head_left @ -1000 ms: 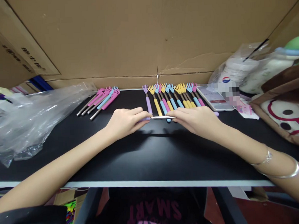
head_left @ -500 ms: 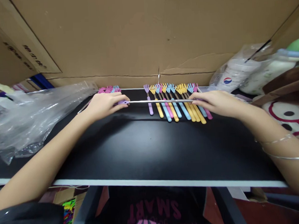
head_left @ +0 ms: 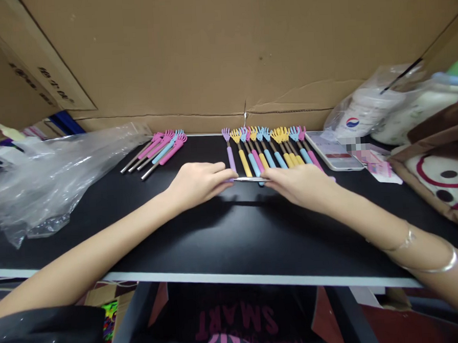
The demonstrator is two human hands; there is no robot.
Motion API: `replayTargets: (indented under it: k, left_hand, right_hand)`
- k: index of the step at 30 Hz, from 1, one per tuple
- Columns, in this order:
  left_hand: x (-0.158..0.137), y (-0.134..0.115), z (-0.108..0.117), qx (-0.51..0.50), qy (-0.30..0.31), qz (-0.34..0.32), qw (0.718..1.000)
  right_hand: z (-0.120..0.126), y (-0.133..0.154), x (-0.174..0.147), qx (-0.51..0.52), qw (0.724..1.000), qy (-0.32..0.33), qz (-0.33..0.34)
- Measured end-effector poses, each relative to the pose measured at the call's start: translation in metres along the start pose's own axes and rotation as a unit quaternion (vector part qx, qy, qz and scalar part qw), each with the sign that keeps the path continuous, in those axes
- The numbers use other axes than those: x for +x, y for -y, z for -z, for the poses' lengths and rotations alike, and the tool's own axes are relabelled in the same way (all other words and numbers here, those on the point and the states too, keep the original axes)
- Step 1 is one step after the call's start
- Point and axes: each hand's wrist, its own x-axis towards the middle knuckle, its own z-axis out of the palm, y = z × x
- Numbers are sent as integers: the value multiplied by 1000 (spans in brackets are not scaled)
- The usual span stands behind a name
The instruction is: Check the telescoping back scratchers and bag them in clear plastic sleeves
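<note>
Between my two hands, just above the black table, lies a telescopic back scratcher [head_left: 248, 179] held level, its short metal rod showing in the gap. My left hand [head_left: 201, 183] is closed around one end, covering most of it. Closed on the other end is my right hand [head_left: 299, 185]; a bit of purple handle pokes out beyond it. Behind the hands a row of back scratchers [head_left: 264, 149] in purple, yellow, blue and pink lies with claws toward the cardboard. A smaller group of back scratchers [head_left: 162, 149], pink and blue with bare metal rods, rests at the left.
A clear plastic bag [head_left: 60, 175] covers the table's left side. At the right are a phone [head_left: 335, 153], a bagged white cup [head_left: 367, 113] and a brown bag with a cartoon face [head_left: 440, 176]. A cardboard wall [head_left: 192, 55] stands behind.
My hands have come closer together and nearer to me, and the long metal rod between them has collapsed to a short piece. The left group and the phone are now uncovered.
</note>
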Motion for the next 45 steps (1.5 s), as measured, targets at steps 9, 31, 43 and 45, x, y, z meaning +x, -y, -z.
replayTargets:
  k: [9,31,43,45]
  left_hand:
    - [2,-8,5,23,-16,-24,999]
    - [-16,58,11,47,86,74,992]
    - [-3,-22,-6,-13,-53,-18,998]
    - [-3,-19,-5,-10,-52,-17,998]
  right_hand:
    - [6,11,0,25,1000,-7,2]
    - [9,-60,-6,108,984,129,-65]
    - [-5,24,-3,27,998,44,-26]
    - [-4,22,-2,30,998,39,-27]
